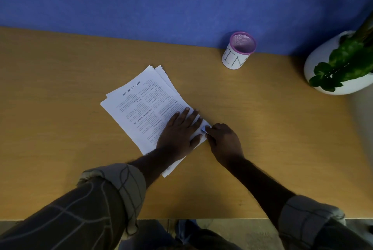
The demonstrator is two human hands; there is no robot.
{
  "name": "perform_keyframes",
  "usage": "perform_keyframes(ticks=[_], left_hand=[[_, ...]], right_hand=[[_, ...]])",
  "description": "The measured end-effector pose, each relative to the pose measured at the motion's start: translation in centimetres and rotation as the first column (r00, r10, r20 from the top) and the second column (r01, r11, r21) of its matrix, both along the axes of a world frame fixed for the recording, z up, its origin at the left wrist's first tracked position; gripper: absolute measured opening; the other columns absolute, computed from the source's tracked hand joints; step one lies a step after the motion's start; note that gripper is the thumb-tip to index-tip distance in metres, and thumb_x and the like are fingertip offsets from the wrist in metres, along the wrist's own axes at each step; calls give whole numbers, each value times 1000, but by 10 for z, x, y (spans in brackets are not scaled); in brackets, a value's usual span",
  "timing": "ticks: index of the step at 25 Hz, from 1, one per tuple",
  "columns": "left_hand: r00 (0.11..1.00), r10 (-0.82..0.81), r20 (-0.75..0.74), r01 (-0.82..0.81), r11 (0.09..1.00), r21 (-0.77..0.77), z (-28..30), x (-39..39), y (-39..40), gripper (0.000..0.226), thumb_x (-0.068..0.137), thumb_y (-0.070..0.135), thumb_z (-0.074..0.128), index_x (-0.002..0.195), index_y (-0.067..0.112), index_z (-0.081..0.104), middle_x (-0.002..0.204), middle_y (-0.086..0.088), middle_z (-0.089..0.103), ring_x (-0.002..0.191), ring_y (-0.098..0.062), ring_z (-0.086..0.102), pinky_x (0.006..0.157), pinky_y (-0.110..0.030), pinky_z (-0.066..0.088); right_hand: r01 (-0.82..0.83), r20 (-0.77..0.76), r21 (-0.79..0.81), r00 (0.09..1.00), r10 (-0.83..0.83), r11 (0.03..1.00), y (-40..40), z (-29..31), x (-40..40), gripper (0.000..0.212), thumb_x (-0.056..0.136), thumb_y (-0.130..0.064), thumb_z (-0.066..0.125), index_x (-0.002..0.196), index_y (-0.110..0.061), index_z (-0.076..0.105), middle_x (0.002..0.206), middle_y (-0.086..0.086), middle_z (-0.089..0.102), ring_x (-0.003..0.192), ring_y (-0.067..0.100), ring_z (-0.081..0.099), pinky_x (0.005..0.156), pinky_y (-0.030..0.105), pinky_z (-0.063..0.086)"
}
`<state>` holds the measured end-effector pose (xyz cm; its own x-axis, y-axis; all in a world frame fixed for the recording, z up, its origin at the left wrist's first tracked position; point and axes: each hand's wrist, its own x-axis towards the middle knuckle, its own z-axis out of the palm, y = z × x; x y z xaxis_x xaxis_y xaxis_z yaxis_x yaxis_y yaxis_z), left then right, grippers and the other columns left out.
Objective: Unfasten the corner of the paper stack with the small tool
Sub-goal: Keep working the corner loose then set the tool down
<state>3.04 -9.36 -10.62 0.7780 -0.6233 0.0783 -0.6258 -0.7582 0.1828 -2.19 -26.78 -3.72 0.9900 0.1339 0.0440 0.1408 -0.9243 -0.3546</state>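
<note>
**Working the stapled corner loose**

Pinching a small pale-blue tool [203, 128], my right hand [225, 141] works at the near-right corner of the white printed paper stack [141, 108], lying mid-desk on the tan wooden desk [60, 88]. My left hand [177, 131] presses flat, fingers spread. A slip could tear the corner. I read "metbooksfree.com"; the pink-rimmed mesh cup [238, 51] says "BIN".
</note>
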Motion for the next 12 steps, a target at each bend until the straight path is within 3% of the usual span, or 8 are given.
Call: perform_keyframes(ticks=[12], left_hand=[[1000, 14, 18, -14, 1000, -10, -2, -2, -2, 57, 104, 51, 35, 153, 22, 38, 165, -7, 30, 155, -28, 21, 124, -52, 24]], right_hand=[[-26, 23, -78, 999, 28, 997, 4, -4, -2, 20, 90, -12, 63, 108, -6, 67, 91, 10, 68, 81, 23, 62, 67, 33, 53]])
